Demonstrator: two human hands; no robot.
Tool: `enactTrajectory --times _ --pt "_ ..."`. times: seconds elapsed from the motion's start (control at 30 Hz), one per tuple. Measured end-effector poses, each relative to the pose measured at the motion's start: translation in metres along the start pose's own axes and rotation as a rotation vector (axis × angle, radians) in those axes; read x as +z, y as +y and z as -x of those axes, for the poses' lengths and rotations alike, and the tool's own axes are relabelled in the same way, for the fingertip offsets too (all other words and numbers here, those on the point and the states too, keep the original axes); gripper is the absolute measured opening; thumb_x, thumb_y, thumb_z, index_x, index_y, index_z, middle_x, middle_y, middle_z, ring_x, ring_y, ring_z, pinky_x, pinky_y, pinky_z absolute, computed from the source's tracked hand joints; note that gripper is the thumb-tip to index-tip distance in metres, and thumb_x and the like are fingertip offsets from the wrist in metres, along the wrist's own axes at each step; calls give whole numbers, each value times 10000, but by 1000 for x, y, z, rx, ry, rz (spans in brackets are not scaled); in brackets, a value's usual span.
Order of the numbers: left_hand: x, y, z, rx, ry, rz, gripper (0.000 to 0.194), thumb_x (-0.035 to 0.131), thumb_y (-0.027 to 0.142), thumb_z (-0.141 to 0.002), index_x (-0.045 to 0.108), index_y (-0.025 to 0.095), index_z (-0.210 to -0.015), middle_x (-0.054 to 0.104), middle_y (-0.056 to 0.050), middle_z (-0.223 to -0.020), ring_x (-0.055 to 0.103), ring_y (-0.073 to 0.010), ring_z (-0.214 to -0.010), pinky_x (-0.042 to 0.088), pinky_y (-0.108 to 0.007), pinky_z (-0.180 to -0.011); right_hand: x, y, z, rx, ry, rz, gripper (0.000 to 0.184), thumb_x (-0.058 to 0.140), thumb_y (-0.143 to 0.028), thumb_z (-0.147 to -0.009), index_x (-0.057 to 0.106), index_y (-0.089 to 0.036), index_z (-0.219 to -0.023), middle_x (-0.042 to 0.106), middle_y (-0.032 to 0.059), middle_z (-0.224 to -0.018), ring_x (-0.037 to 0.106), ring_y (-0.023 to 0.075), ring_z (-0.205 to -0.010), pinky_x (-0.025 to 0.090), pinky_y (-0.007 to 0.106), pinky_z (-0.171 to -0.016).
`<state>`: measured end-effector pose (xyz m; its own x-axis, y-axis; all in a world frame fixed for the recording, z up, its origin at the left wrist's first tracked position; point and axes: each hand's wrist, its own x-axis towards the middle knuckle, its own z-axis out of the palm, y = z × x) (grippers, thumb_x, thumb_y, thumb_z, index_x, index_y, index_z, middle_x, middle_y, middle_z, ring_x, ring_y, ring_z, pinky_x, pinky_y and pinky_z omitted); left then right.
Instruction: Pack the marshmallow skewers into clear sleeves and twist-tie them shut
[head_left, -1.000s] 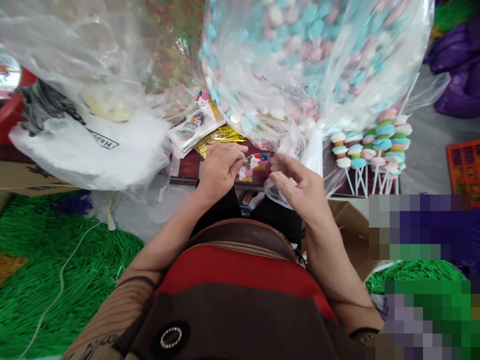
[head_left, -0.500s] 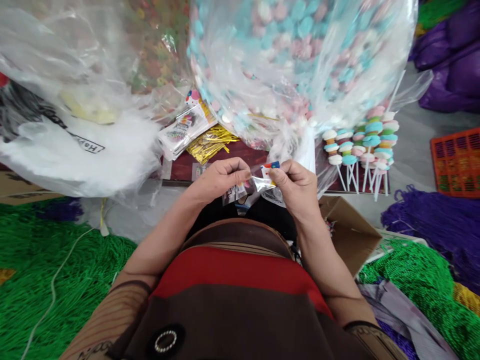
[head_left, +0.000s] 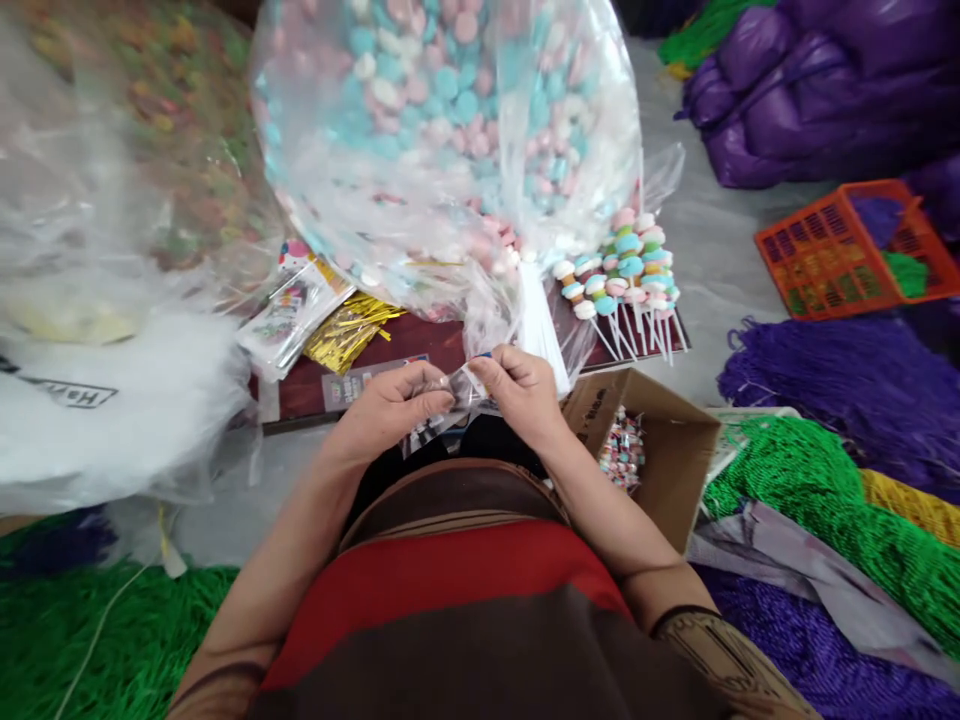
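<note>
Both hands pinch one small clear printed plastic bag above my lap, at the table's near edge. My left hand grips its left part between thumb and fingers, and my right hand has the other end near a coloured printed corner. Whether anything is inside the bag cannot be made out. Just beyond lie a stack of printed clear bags and a bundle of gold twist ties. White sticks stand out from under the plastic beside my right hand. Candy skewers lie farther right.
A large clear bag of pink, blue and white candies fills the table's back. A cardboard box with wrapped pieces stands at my right. Beyond are an orange crate and purple bundles. Green strands cover the floor left.
My view has turned to the right, so the table's things appear farther left and the box's contents show. My hands have come closer together on the small bag.
</note>
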<state>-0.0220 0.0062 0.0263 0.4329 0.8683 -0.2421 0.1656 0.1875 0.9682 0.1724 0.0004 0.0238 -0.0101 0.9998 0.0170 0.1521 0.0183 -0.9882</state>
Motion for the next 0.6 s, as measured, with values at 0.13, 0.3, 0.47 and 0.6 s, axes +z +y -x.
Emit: enactTrajectory --times 0.13,0.3,0.47,0.6 --pt "0 -4 0 1 65 -101 405 673 564 -872 660 178 -749 627 3 -699 525 -129 -652 422 -253 -641 -4 2 2 31 -71 -125 473 717 -605 -838 563 -213 -624 499 -54 -584 443 93 -571 388 250 -569" --pt "3 1 -2 13 63 -246 510 561 650 -922 651 188 -724 546 19 -603 451 -121 -563 343 -254 -555 -10 8 2 56 -164 -222 371 775 -585 -797 720 -222 -849 730 3 -818 642 145 -742 534 285 -721" --pt "12 3 -2 14 -10 -75 445 594 632 -921 674 201 -992 671 0 -734 594 -143 -693 459 -255 -673 -4 12 7 -85 34 19 217 651 -446 -919 724 -251 -858 764 15 -864 687 170 -791 549 304 -778" --pt "13 -3 -3 9 83 -92 368 679 556 -894 665 194 -829 604 30 -665 522 -114 -623 429 -243 -639 -12 11 2 -170 31 145 234 575 -422 -969 753 -271 -955 777 25 -913 702 179 -798 541 301 -756"
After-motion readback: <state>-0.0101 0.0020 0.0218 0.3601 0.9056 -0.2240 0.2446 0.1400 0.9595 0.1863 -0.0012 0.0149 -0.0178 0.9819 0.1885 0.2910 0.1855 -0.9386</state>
